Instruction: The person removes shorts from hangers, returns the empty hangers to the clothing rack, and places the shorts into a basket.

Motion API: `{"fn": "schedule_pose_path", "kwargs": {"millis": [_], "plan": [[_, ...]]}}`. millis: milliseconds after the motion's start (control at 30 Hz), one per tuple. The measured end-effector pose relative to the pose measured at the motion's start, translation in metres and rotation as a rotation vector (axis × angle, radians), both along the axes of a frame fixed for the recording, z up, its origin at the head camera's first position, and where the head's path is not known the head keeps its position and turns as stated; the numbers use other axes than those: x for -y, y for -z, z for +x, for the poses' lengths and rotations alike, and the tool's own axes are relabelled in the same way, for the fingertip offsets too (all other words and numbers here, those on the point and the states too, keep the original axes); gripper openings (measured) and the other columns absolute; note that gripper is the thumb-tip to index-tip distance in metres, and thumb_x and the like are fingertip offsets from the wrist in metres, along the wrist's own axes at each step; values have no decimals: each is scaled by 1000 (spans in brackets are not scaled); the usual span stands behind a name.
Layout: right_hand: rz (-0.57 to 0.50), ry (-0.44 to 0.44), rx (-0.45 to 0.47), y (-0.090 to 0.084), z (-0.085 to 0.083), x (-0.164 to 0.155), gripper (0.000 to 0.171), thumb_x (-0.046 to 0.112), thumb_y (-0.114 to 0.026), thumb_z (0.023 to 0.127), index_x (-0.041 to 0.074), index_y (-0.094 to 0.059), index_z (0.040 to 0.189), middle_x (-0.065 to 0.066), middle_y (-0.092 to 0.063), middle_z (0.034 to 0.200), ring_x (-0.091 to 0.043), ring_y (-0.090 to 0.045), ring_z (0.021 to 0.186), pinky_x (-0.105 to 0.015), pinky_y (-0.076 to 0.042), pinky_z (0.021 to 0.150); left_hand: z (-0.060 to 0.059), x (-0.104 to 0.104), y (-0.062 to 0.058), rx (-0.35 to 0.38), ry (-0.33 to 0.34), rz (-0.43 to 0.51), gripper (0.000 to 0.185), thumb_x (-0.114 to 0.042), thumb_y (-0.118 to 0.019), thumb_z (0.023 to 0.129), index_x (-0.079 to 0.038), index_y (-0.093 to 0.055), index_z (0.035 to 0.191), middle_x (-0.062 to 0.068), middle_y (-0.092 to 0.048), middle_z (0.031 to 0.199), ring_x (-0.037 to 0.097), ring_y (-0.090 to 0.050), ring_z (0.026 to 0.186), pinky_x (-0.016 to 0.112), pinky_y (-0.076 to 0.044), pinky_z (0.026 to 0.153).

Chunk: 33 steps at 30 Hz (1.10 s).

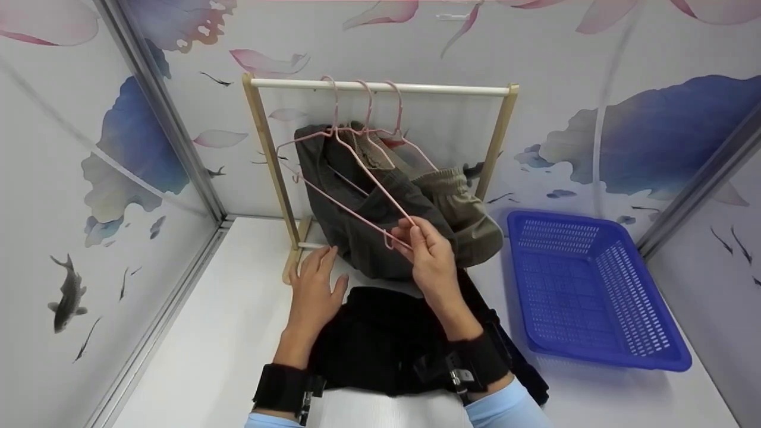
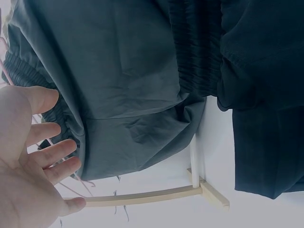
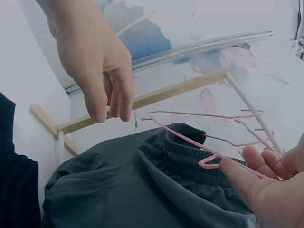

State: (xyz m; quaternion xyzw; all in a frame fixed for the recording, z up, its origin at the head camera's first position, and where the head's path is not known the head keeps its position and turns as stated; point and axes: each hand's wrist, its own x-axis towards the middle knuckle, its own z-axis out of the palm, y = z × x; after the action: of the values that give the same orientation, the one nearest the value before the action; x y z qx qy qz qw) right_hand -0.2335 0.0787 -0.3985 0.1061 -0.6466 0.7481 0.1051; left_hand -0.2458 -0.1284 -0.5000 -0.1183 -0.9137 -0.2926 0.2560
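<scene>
My right hand [image 1: 431,255] pinches the lower right corner of the front pink clothes hanger [image 1: 376,180], whose hook is over the rack's rod. No garment is on this hanger. Behind it hang dark grey-green pants [image 1: 368,244] with an elastic waistband, which shows close by in the right wrist view [image 3: 194,161]. My left hand [image 1: 315,291] is near the rack's lower left end, fingers extended and holding nothing; in the left wrist view its palm [image 2: 19,156] is beside the grey-green pants. Black pants [image 1: 380,339] lie on the table below both hands.
The clothes rack has a white rod [image 1: 452,90] and wooden side posts [image 1: 270,154]. Khaki pants [image 1: 472,220] hang farther right, with two more pink hangers behind the front one. A blue plastic basket [image 1: 585,351] stands on the white table [image 1: 196,333] at right.
</scene>
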Motion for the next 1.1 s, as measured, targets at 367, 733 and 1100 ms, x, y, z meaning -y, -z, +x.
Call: {"fn": "schedule_pose_path", "kwargs": {"millis": [367, 733, 1100], "plan": [[-2, -70, 26, 11, -3, -2, 30, 3, -37, 111, -16, -55, 124, -27, -62, 119, -36, -64, 120, -41, -52, 104, 0, -1, 4, 8, 6, 7, 52, -13, -74, 94, 1, -59, 141, 21, -56, 144, 42, -48, 136, 70, -23, 111], [158, -49, 35, 28, -1, -28, 31, -1, -41, 109, -18, -58, 129, -32, -61, 126, -46, -61, 122, -40, -53, 103, 5, -7, 8, 63, -6, 17, 52, -16, -73, 95, -1, -58, 143, 21, -55, 144, 43, -47, 136, 72, -26, 110], [452, 183, -225, 47, 12, -62, 20, 2, -59, 103, -8, -71, 117, -19, -70, 115, -30, -68, 106, -18, -53, 89, 16, -19, 15, 49, -44, 87, 50, -15, -70, 96, 2, -57, 142, 25, -53, 143, 44, -48, 134, 63, -32, 111]]}}
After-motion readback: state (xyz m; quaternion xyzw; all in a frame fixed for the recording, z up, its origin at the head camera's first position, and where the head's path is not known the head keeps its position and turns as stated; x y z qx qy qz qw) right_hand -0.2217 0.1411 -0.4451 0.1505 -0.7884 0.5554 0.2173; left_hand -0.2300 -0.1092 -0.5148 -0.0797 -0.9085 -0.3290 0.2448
